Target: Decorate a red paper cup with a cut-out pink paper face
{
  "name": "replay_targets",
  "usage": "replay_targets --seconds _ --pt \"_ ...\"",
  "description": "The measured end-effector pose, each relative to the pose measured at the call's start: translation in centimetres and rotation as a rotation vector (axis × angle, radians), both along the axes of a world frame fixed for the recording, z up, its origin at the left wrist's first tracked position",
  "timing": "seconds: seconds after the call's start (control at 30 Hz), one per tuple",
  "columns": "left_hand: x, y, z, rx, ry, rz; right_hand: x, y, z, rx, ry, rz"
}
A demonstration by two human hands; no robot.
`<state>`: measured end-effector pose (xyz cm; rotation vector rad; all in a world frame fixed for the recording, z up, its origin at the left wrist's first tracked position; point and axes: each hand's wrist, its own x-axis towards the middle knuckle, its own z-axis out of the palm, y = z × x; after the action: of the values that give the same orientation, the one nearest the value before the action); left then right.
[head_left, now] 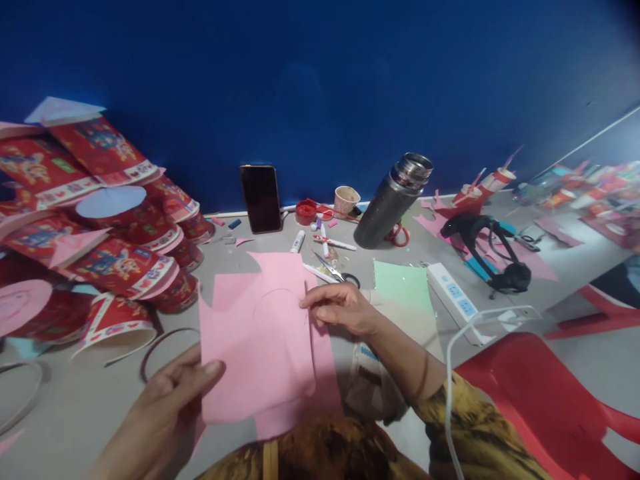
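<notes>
Paper (260, 353), pink, head view: held up over the table (227, 257) near its front edge, ragged cut top, faint curved line on it. Left hand (175, 393) clamped on its left edge, thumb on top. Right hand (345, 310) at its right edge, fingers bunched; can't tell if pinching. Hands apart. Second pink sheet (327, 363) underneath. Scissors (333, 270) just beyond right hand; green sheet (405, 283) right of it. Table's back edge, by blue wall (320, 87): phone (261, 200) upright, screen dark; grey flask (385, 210), no readable label. Left end: stacked red cups (115, 147), printed, lettering too blurred. Power strip (453, 293) toward the right, markings illegible.
</notes>
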<state>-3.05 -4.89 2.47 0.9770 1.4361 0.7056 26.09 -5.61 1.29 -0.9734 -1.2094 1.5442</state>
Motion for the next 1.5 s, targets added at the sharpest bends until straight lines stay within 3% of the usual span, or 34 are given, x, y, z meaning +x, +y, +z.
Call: replay_targets --seconds 0.1,0.2,0.3,0.47,0.73,0.87,1.03,1.13,1.33,1.5 --pt "1.2 -0.4 0.6 -0.168 -0.181 -0.041 0.9 0.3 1.3 0.03 -0.271 -0.086" --pt "1.3 0.2 1.2 -0.055 -0.032 -0.091 3.3 0.4 2.3 0.116 -0.845 -0.391" --pt "0.5 1.0 1.0 0.091 0.138 -0.071 5.7 0.3 2.4 0.112 -1.267 -0.391" --pt "0.1 1.3 0.9 0.096 0.085 0.002 5.8 0.2 1.8 0.041 -1.456 -0.265" --pt "2.1 1.2 3.3 -0.139 -0.308 0.309 5.1 0.8 1.8 -0.11 -1.612 -0.178" --pt "1.8 1.3 3.9 -0.149 -0.369 0.322 5.8 0.7 1.8 -0.14 -1.477 -0.32" --pt "1.4 1.4 4.0 -0.125 -0.364 0.364 5.8 0.8 1.6 -0.142 -0.806 -0.528" --pt "1.3 1.6 3.8 -0.129 -0.41 0.375 5.5 0.8 1.7 -0.086 -0.657 -0.564" --pt "1.8 1.7 4.0 -0.121 -0.451 0.419 2.7 0.1 1.5 -0.225 -0.186 -0.249" --pt "2.1 1.3 4.4 -0.076 -0.37 0.387 -0.2 -0.2 0.7 -0.282 -0.107 -0.04"
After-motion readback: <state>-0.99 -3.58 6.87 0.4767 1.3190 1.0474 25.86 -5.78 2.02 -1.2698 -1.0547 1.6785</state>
